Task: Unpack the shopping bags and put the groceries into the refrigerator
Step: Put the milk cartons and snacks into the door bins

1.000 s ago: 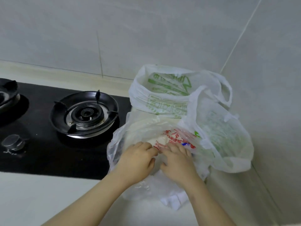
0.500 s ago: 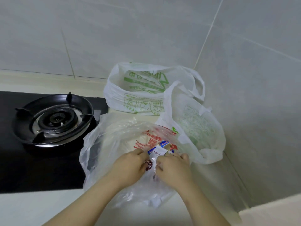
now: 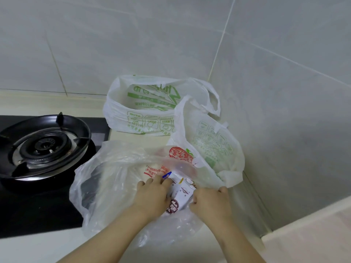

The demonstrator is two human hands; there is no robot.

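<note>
A clear plastic bag (image 3: 106,186) with red print lies open on the counter in front of me. My left hand (image 3: 153,194) and my right hand (image 3: 210,202) are both at its mouth, fingers curled on a white carton-like packet (image 3: 180,196) with a blue tab and a dark round logo. The packet sits between the two hands, partly out of the bag. Behind stand two white bags with green print, one at the back (image 3: 144,109) and one at the right (image 3: 212,147).
A black gas hob (image 3: 38,209) with a round burner (image 3: 43,145) fills the left side, touching the clear bag's edge. Grey tiled walls (image 3: 284,111) meet in a corner right behind the bags. A pale counter edge (image 3: 303,234) runs along the lower right.
The view has swung right and closer. The white packet has come further out of the clear bag, and my right hand has moved to the right along it.
</note>
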